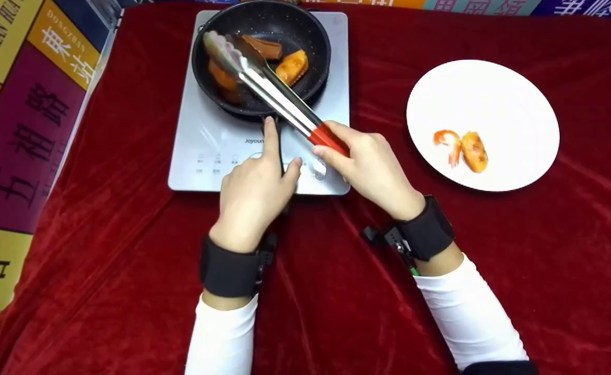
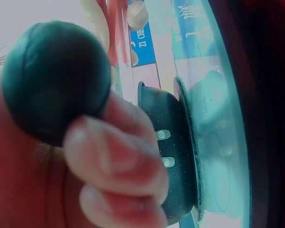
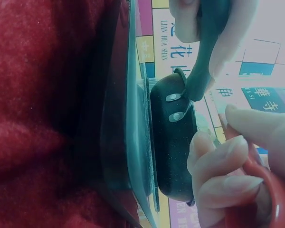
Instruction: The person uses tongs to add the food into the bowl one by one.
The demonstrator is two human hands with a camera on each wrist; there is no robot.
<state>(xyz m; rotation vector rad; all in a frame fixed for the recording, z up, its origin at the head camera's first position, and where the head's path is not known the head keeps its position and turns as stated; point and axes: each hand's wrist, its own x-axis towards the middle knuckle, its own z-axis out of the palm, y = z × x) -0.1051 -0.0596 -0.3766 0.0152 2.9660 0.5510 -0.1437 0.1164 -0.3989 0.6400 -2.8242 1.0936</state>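
My left hand (image 1: 256,190) grips the black handle (image 3: 209,52) of a frying pan (image 1: 305,31), its index finger stretched along the handle toward the rim. In the left wrist view its fingers curl round the handle, whose round end (image 2: 57,83) faces the camera. My right hand (image 1: 370,164) holds metal tongs (image 1: 279,101) by their red grip (image 3: 280,199). The scalloped tong heads reach into the left side of the pan. Inside lie a brown piece of food (image 1: 266,48), a golden-brown piece (image 1: 292,67) and an orange piece (image 1: 222,78) partly behind the tongs; whether the tongs touch it I cannot tell.
The pan sits on a silver Joyoung induction cooker (image 1: 190,140). To the right stands a white plate (image 1: 513,114) with a shrimp (image 1: 448,146) and a golden-brown piece (image 1: 474,152) near its lower left. A dark red cloth (image 1: 128,260) covers the table; printed panels (image 1: 29,140) border it.
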